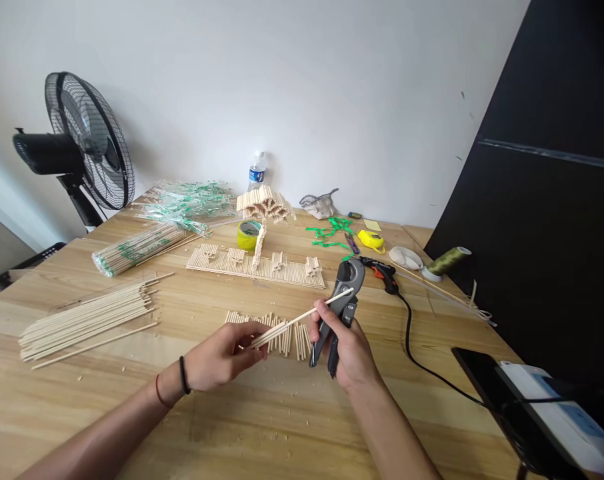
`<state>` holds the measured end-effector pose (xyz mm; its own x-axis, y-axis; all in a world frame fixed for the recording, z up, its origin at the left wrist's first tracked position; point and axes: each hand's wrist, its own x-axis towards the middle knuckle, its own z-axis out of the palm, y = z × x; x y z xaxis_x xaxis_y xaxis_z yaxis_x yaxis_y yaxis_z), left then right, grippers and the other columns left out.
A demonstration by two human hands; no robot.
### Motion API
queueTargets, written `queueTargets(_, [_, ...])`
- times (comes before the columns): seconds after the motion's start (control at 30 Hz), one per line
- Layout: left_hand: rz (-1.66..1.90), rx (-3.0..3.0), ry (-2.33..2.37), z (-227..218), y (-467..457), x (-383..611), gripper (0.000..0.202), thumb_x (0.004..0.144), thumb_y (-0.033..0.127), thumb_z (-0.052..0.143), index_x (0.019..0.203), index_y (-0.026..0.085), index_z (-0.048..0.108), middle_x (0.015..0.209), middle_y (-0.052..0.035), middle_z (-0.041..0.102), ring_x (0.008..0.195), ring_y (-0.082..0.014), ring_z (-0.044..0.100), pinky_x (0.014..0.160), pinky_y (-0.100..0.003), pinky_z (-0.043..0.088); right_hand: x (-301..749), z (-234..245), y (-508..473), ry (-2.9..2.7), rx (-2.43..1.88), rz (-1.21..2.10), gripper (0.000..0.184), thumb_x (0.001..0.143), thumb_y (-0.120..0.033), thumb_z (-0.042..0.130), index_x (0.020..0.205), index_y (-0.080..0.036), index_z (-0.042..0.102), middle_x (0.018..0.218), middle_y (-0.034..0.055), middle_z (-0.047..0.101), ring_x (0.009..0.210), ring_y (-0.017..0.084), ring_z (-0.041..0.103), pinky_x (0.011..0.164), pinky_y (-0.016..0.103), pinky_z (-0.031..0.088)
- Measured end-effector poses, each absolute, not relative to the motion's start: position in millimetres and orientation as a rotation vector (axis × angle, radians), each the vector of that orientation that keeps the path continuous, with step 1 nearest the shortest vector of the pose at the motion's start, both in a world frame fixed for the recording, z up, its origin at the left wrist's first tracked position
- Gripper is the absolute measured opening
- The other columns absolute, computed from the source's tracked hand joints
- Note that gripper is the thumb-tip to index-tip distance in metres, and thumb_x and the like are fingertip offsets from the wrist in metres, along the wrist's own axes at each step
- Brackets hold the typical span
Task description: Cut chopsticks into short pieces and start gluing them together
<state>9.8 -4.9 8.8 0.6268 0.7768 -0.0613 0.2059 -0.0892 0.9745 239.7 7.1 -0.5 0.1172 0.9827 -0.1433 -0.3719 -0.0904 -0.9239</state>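
Note:
My left hand is closed around the ends of a few thin wooden sticks. One of them reaches up and right across the head of a grey pipe cutter. My right hand grips the cutter by its handles, thumb along the near side. Whether the blade touches the stick cannot be made out. Behind and under my hands lies a row of short cut sticks, partly hidden. Farther back stands a stick-built tree on a flat base of sticks with several small stick pieces on it.
Long loose sticks and a wrapped stick bundle lie left, near plastic wrappers and a fan. Yellow tape and a bottle stand behind. On the right are a glue gun, its cable, and a tape measure.

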Motion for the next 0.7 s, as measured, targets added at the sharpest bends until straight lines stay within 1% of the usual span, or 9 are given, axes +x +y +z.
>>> queueTargets(0.1, [0.596, 1.645, 0.884, 8.0, -4.8, 11.6, 0.033, 0.100, 0.044, 0.054, 0.101, 0.015, 0.069, 0.074, 0.0014, 0.055, 0.062, -0.0114, 0.039, 0.055, -0.023, 0.031, 239.2, -1.8, 6.2, -0.806, -1.071, 1.364, 0.041, 0.072, -0.051, 0.087, 0.081, -0.020, 0.063, 0.059, -0.0034, 0.061, 0.048, 0.011, 0.051, 0.045, 0.023, 0.038])
queueTargets(0.2, [0.632, 1.698, 0.936, 8.3, -4.6, 12.8, 0.042, 0.103, 0.047, 0.048, 0.081, 0.014, 0.065, 0.066, 0.0024, 0.050, 0.058, -0.0104, 0.037, 0.052, -0.023, 0.029, 236.8, -1.0, 6.2, -0.808, -0.987, 1.379, 0.039, 0.071, -0.047, 0.089, 0.085, -0.021, 0.063, 0.065, -0.0035, 0.061, 0.050, 0.013, 0.054, 0.048, 0.025, 0.041])
queueTargets(0.27, [0.656, 1.730, 0.953, 10.6, -4.6, 12.7, 0.045, 0.103, 0.047, 0.048, 0.077, 0.014, 0.064, 0.062, 0.0030, 0.048, 0.055, -0.0098, 0.035, 0.050, -0.022, 0.027, 235.9, -0.3, 7.4, -0.841, -0.914, 1.379, 0.037, 0.072, -0.047, 0.088, 0.085, -0.022, 0.064, 0.072, -0.0021, 0.063, 0.057, 0.015, 0.059, 0.056, 0.027, 0.048])
queueTargets(0.33, [0.704, 1.740, 0.975, 14.1, -4.5, 11.6, 0.045, 0.102, 0.048, 0.049, 0.077, 0.014, 0.064, 0.061, 0.0031, 0.048, 0.054, -0.0093, 0.036, 0.048, -0.021, 0.028, 237.0, -0.3, 8.9, -0.924, -0.874, 1.335, 0.035, 0.078, -0.050, 0.083, 0.090, -0.023, 0.065, 0.083, 0.0010, 0.066, 0.070, 0.019, 0.065, 0.069, 0.033, 0.054])
queueTargets(0.43, [0.811, 1.692, 1.046, 18.1, -4.3, 8.5, 0.045, 0.101, 0.050, 0.050, 0.080, 0.014, 0.066, 0.060, 0.0028, 0.051, 0.052, -0.0092, 0.039, 0.047, -0.020, 0.031, 242.7, -2.1, 10.4, -1.136, -0.960, 1.113, 0.033, 0.091, -0.055, 0.068, 0.102, -0.024, 0.065, 0.096, 0.0056, 0.069, 0.090, 0.025, 0.067, 0.087, 0.041, 0.054])
queueTargets(0.53, [0.915, 1.652, 1.100, 18.3, -5.0, 5.8, 0.044, 0.101, 0.052, 0.049, 0.082, 0.015, 0.064, 0.058, 0.0041, 0.048, 0.051, -0.0094, 0.039, 0.047, -0.020, 0.032, 248.6, -4.8, 9.7, -1.390, -1.175, 0.745, 0.029, 0.098, -0.049, 0.059, 0.106, -0.022, 0.066, 0.105, 0.0095, 0.071, 0.105, 0.028, 0.065, 0.099, 0.043, 0.048])
queueTargets(0.6, [0.970, 1.671, 1.116, 17.6, -6.8, 5.5, 0.044, 0.102, 0.051, 0.048, 0.081, 0.016, 0.062, 0.059, 0.0046, 0.046, 0.051, -0.0094, 0.038, 0.048, -0.020, 0.030, 249.3, -6.9, 8.5, -1.547, -1.254, 0.540, 0.022, 0.100, -0.041, 0.057, 0.107, -0.022, 0.067, 0.109, 0.0105, 0.073, 0.108, 0.029, 0.066, 0.099, 0.042, 0.048])
queueTargets(0.67, [1.008, 1.721, 1.136, 17.3, -9.8, 6.8, 0.042, 0.103, 0.049, 0.047, 0.082, 0.016, 0.062, 0.060, 0.0037, 0.048, 0.052, -0.0095, 0.038, 0.048, -0.020, 0.030, 246.6, -9.4, 7.2, -1.681, -1.252, 0.402, 0.017, 0.098, -0.030, 0.057, 0.110, -0.023, 0.066, 0.110, 0.0102, 0.073, 0.106, 0.029, 0.068, 0.096, 0.041, 0.050])
queueTargets(0.7, [1.019, 1.753, 1.148, 17.3, -11.5, 7.8, 0.042, 0.104, 0.048, 0.047, 0.082, 0.016, 0.063, 0.062, 0.0028, 0.050, 0.052, -0.0097, 0.039, 0.049, -0.021, 0.031, 244.1, -10.8, 6.5, -1.737, -1.234, 0.349, 0.018, 0.096, -0.025, 0.058, 0.112, -0.023, 0.065, 0.110, 0.0101, 0.073, 0.105, 0.029, 0.068, 0.095, 0.041, 0.050])
